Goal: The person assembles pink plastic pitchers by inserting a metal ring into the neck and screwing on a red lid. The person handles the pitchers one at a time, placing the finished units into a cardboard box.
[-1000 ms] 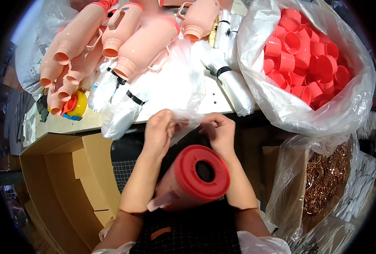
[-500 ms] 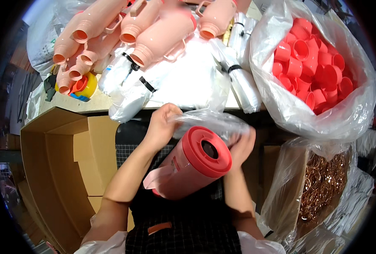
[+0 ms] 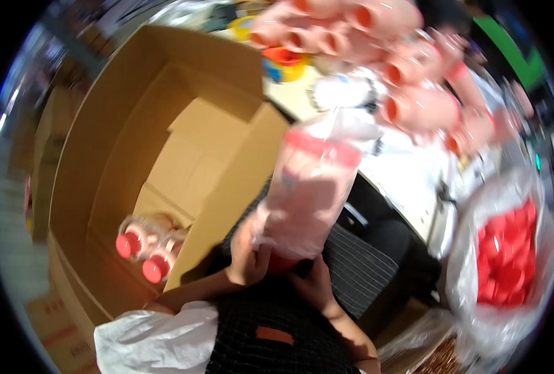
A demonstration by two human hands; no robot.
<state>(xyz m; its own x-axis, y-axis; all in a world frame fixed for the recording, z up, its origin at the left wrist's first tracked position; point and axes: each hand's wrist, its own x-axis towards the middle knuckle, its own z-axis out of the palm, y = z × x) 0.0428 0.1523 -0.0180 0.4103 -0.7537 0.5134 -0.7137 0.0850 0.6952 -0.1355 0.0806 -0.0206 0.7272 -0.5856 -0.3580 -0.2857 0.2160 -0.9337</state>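
Observation:
A pink thermos jug with red ends sits inside a clear plastic bag, tilted in front of my lap. The loose plastic sticks up past its far end. My left hand is closed on the jug's lower left side, fingers gathering the plastic. At the near end my right hand grips the jug from the lower right, its fingers partly hidden beneath it. Just left stands an open cardboard box. Within its near corner lie bagged jugs with red caps.
Several bare pink jug bodies lie on the table at the far right. A plastic sack of red cups stands at the right, above a carton of copper-coloured pieces. More cartons stand at the left.
My view has turned left, bringing the box's inside into sight. The plastic bag now covers the jug, whose far end points up and away. Both hands have moved down to its near end.

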